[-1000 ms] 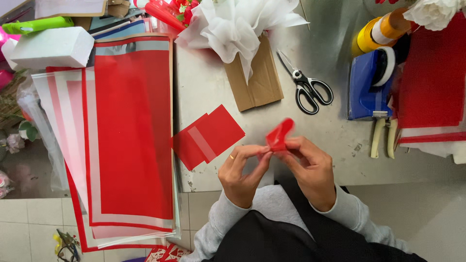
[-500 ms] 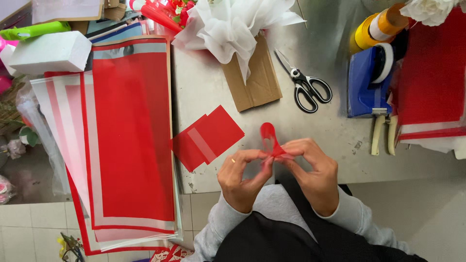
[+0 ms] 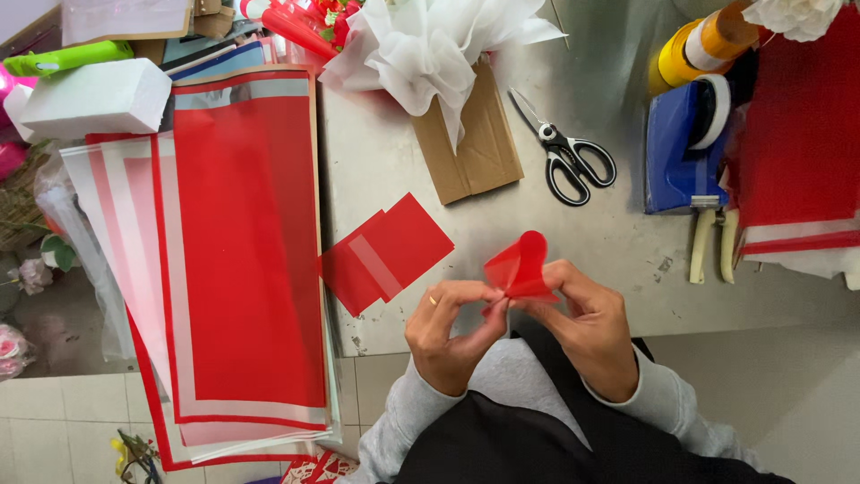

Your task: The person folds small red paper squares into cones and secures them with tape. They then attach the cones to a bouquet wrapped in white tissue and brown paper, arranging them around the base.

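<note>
Grey surface [image 3: 573, 233] is lying cluttered with scissors [image 3: 566, 152] and red squares [image 3: 385, 253]. Over its near edge, left hand [image 3: 448, 336] and right hand [image 3: 582, 327] are pinching a curled red sheet [image 3: 520, 267], fingers clamped on its base, likely keeping the loop shaped.

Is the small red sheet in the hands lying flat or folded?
Folded: both hands pinch the red sheet at its base, its top curving over in a loop.
</note>
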